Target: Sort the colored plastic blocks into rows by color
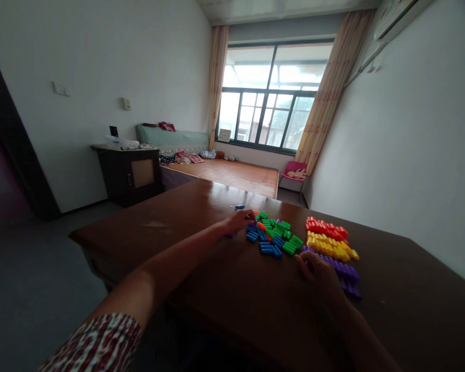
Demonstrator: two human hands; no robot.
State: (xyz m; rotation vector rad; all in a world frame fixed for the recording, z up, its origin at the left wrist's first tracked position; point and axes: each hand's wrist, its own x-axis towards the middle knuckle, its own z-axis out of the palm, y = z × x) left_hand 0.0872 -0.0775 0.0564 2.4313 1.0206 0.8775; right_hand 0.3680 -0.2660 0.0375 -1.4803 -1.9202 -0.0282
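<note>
My left hand (240, 221) reaches to the far left side of a loose pile of small plastic toy blocks. Its fingers are bent down and closed on a purple block (251, 227), which partly shows under the fingertips. Green blocks (282, 226) and blue blocks (270, 249) lie mixed, with a few orange ones (261, 226) among them. My right hand (318, 269) is low over the table beside a row of purple blocks (343, 268). Its fingers are loosely curled, the thumb apart, with nothing visible in them. The hand covers part of that row.
Rows of red blocks (326, 227) and yellow blocks (333, 246) lie beyond the purple row on the brown table (201, 206). A lone blue block (239, 207) sits near the far edge. Behind are a bed (232, 173), a dark cabinet (132, 173) and a pink chair (294, 170).
</note>
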